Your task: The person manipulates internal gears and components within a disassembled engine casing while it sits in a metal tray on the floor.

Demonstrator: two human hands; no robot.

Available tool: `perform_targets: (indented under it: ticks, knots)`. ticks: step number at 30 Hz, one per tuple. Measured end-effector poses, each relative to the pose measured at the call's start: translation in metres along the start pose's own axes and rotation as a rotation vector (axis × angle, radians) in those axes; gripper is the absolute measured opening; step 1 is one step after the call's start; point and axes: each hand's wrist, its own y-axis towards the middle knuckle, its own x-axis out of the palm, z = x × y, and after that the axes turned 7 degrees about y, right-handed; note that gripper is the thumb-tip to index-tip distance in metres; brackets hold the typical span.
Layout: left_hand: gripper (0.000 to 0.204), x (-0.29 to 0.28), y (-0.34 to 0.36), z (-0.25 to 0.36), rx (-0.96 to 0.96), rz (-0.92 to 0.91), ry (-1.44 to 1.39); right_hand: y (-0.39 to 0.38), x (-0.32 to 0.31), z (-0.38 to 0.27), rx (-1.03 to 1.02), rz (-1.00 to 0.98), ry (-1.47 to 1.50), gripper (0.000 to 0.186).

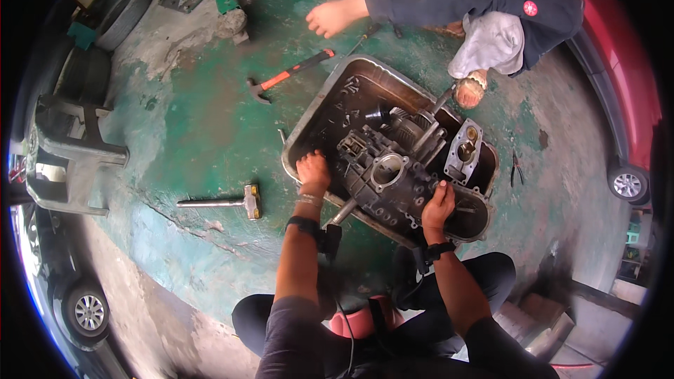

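The pan (309,126) is crowded; the engine block (393,175) fills its middle and right, and a grey cover (463,151) stands just beside it; only the pan's upper-left corner lies open; both hands, left (313,170) and right (439,205), press at the block's sides; on the floor (203,119) room lies left, between the orange hammer (288,75) and the mallet (228,202); another person's arm (379,8) bars the way above.

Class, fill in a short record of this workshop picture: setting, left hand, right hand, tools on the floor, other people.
Setting: green-painted concrete floor
Left hand: inside metal tray, beside engine block
Right hand: resting on engine block
Tools: claw hammer, steel mallet
Others: a co-worker's hand reaching over the floor
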Motion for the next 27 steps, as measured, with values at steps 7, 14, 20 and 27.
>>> perform_targets:
  ticks: [7,14,20,27]
  knots:
    - [0.018,0.019,0.019,-0.003,0.015,-0.051,-0.033,0.001,-0.002,-0.002,0.041,-0.014,0.034,0.031]
    - [0.022,0.036,0.034,-0.003,0.022,-0.088,-0.268,0.0,0.0,-0.002,0.057,-0.022,0.086,0.033]
    - [0.034,0.053,0.041,-0.016,0.152,0.051,-0.729,0.001,-0.001,-0.003,0.08,-0.042,0.049,0.033]
    - [0.034,0.075,0.047,-0.013,0.128,0.071,-0.717,0.0,-0.002,0.002,0.108,-0.058,0.061,0.034]
